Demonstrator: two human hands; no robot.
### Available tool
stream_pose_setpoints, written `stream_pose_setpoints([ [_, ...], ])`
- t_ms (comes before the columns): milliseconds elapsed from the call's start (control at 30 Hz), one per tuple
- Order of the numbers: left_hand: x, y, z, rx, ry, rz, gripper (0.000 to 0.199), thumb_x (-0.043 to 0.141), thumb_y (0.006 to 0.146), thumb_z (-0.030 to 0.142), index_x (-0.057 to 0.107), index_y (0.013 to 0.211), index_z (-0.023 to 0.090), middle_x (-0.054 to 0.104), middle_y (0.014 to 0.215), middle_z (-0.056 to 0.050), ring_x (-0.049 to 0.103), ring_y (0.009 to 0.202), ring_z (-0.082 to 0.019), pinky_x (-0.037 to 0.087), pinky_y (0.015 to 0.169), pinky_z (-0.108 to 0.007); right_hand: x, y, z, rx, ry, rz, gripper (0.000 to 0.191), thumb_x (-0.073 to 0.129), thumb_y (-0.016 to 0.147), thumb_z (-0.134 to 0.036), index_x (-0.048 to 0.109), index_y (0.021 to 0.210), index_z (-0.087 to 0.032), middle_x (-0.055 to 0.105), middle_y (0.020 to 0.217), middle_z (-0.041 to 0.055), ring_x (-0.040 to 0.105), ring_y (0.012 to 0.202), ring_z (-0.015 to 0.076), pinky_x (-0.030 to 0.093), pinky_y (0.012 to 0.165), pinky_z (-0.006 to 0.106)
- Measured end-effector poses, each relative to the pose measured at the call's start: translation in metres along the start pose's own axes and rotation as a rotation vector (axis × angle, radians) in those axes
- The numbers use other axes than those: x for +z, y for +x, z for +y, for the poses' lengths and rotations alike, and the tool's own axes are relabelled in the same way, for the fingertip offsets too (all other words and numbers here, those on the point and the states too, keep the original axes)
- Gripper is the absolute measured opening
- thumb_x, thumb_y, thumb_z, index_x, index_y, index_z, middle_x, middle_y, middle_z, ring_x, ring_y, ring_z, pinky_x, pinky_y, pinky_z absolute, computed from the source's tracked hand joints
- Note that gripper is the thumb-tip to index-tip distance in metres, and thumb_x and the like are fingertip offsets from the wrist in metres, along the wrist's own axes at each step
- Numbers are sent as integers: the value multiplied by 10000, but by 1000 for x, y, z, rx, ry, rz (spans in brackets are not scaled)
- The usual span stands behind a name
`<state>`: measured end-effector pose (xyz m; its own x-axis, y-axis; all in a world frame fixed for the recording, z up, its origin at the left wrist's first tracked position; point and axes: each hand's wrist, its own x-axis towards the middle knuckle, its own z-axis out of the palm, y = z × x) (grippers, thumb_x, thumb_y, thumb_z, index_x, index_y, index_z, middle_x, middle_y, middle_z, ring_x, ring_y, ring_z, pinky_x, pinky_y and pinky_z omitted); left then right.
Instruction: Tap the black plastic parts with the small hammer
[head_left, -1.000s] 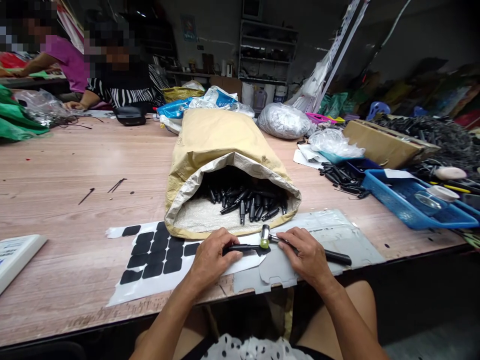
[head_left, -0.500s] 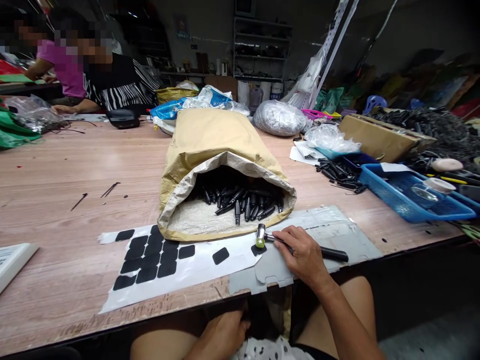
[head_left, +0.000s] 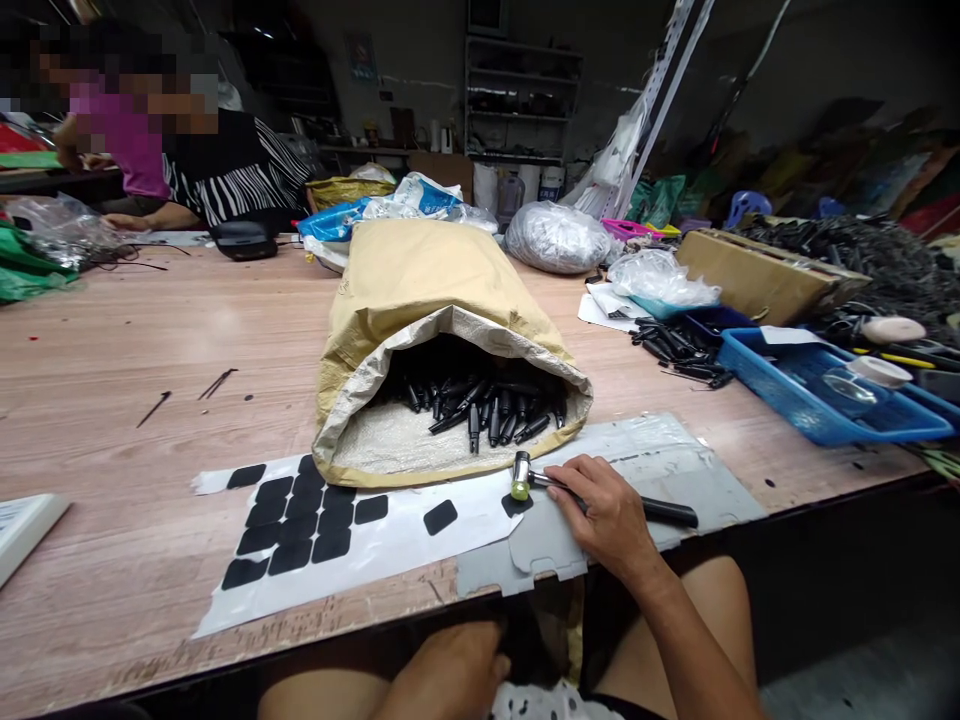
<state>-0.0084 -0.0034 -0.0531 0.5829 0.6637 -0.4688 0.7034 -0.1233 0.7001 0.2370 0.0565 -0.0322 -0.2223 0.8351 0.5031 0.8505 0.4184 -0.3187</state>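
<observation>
My right hand (head_left: 604, 510) is closed around the shaft of a hammer (head_left: 667, 512) with a black grip and a small yellow-tipped metal head. The head rests over a black rounded square patch (head_left: 517, 506) near the table's front edge. Below the edge, over my lap, is my left hand (head_left: 457, 665); its fingers are blurred and partly hidden in shadow. Ahead lies a tan woven sack (head_left: 442, 260), its mouth facing me, with many black tubular plastic parts (head_left: 495, 410) inside. More black patches (head_left: 292, 525) stick to a white sheet (head_left: 405, 560) left of the hammer.
A grey board (head_left: 637, 450) lies under my right hand. Further right are a blue basket (head_left: 802, 390), a pile of black parts (head_left: 679, 350) and a cardboard box (head_left: 765, 270). A white box-like object (head_left: 30, 530) sits at left. Two people sit at the far left.
My left hand has shifted slightly right and down over my lap. The right hand and the hammer stay in nearly the same place. The view has tilted very slightly.
</observation>
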Motion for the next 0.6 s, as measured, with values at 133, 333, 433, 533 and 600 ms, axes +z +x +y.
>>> stream_pose_setpoints([
  [133,-54,-18,35,279,58,-168,166,675,867,294,771,999,327,777,898,10,718,843,-230,521,746,-303,1,0,1,-9,-8,3,212,556,975,-255,692,1136,-234,655,951,57,581,894,210,481,818,357],
  [333,-141,31,42,256,328,580,311,521,935,169,709,1159,275,684,1077,-52,623,965,-229,477,813,-322,1,0,1,-12,-18,15,217,554,972,-259,695,1137,-246,661,945,55,588,884,207,486,797,350],
  [433,-160,67,30,245,606,706,465,508,846,23,704,1189,268,591,1201,-93,556,1042,-256,470,850,-362,1,0,1,-14,-14,17,218,550,974,-255,694,1138,-248,660,939,54,588,881,207,486,787,346],
  [533,-165,88,23,246,743,729,521,519,766,-49,719,1127,269,561,1218,-95,517,1060,-266,455,860,-381,1,1,1,-10,-9,17,210,549,978,-262,690,1132,-244,656,930,53,584,874,208,483,776,345],
  [600,-165,91,23,247,758,753,465,533,767,-46,715,1078,248,570,1208,-103,503,1063,-281,439,845,-396,0,1,1,-5,-6,14,206,550,979,-266,692,1127,-242,655,926,52,581,872,207,480,772,346],
])
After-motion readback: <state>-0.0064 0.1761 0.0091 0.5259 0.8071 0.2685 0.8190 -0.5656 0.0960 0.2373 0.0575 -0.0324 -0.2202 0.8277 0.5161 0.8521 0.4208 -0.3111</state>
